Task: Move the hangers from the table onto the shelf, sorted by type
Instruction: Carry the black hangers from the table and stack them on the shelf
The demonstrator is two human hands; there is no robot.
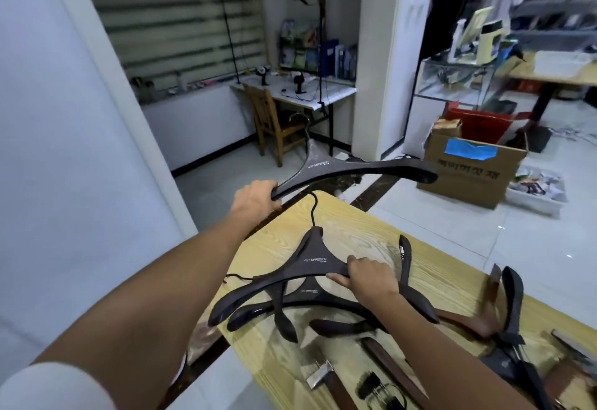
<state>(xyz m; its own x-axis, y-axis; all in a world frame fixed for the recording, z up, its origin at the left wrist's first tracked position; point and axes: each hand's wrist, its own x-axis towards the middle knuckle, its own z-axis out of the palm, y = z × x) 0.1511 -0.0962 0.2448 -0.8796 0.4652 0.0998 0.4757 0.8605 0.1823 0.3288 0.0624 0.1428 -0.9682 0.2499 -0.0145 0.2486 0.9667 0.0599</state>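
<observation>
Left hand [255,198] is gripping a hanger [355,172] aloft past the table's [355,222] far corner. Right hand [368,275] is clasping the top hanger [310,264] of the pile [286,325] near the left edge, likely snagging neighbours and dragging them off.

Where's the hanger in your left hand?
Head view, centre: left hand grips the black hanger by one end, above the far corner of the table.

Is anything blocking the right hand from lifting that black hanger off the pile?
Nothing visible. The right hand grips the top black hanger, which lies over the other hangers on the table. The left hand's lifted hanger is clear.
</observation>
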